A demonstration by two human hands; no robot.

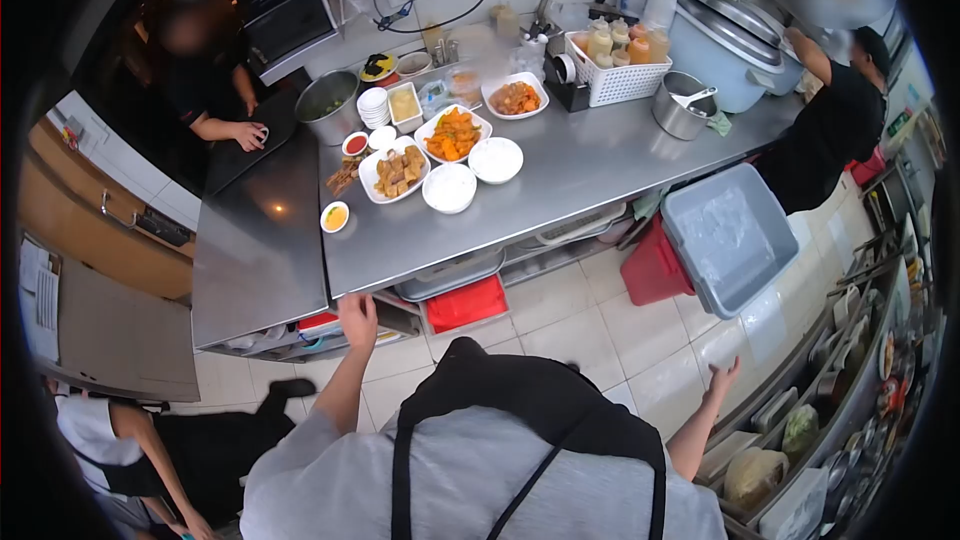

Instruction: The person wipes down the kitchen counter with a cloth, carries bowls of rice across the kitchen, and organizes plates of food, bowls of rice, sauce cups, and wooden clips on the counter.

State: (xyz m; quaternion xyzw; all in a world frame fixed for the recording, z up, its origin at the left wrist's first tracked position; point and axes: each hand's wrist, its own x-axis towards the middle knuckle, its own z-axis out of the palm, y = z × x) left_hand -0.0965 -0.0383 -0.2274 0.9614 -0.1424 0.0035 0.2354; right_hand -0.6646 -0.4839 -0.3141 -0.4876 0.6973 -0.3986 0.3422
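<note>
My left hand (357,321) is at the front edge of the steel counter (560,175), its fingers loosely bent and nothing visible in them. Whether it touches the edge I cannot tell. Out to my right, my right hand (724,378) hangs in the air with fingers apart, holding nothing. On the counter ahead are a dish of fried pieces (398,172), a dish of orange-sauced food (453,134) and another saucy dish (515,98). Two white bowls (449,188) stand beside them. A small cup of yellow-orange sauce (335,217) sits nearest my left hand.
A grey tub (730,238) rests over a red bin (655,265) at right. Behind the dishes are a steel pot (328,108) and a white basket of bottles (625,78). Shelving (820,390) lines the right. Co-workers stand at far left, lower left and far right.
</note>
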